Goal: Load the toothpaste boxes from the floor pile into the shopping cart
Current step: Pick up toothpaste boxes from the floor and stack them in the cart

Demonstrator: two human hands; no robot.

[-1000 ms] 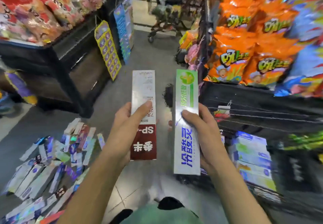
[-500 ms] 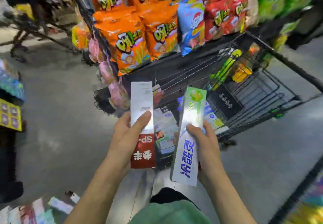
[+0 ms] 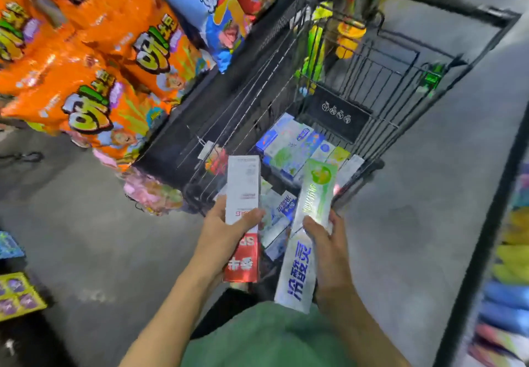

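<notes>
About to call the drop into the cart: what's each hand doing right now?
Left hand: grips the red and white toothpaste box.
Right hand: grips the green and white toothpaste box.

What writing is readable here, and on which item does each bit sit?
"SP", upside down: red-and-white box in the left hand.
Large blue Chinese characters: green-and-white box in the right hand; blurred, reading unsure.
Orange snack bags: stylised logo, unreadable.
Boxes in the cart: print too small.
</notes>
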